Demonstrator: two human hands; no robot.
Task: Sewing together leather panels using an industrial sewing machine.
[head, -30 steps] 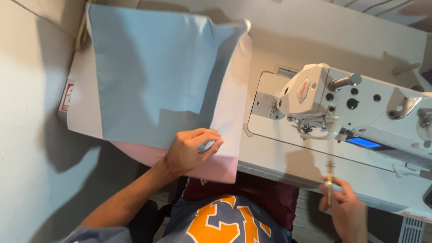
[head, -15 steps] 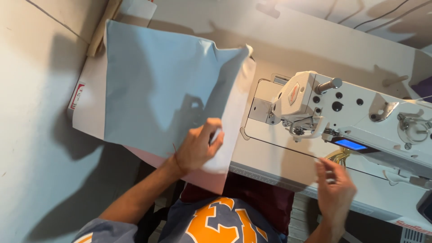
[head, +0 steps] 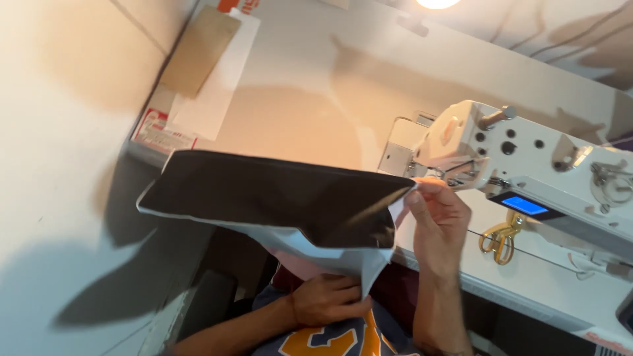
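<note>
Both my hands hold a stack of light blue fabric pieces (head: 277, 204) lifted off the table, its underside dark in shadow. My left hand (head: 326, 300) grips the lower corner near my chest, where a pink layer (head: 300, 267) shows beneath. My right hand (head: 438, 221) pinches the upper right corner, close to the needle area of the white sewing machine (head: 527, 165).
The white table (head: 310, 112) carries a tan card and white papers (head: 204, 72) at its far left corner. Gold scissors (head: 498, 237) lie under the machine's arm beside a blue display (head: 524, 204). A lamp (head: 438, 3) glows overhead. Grey floor lies to the left.
The fabric stack lay flat on the table under my left hand; now both hands have lifted it. My right hand left the scissors area and took the fabric's corner.
</note>
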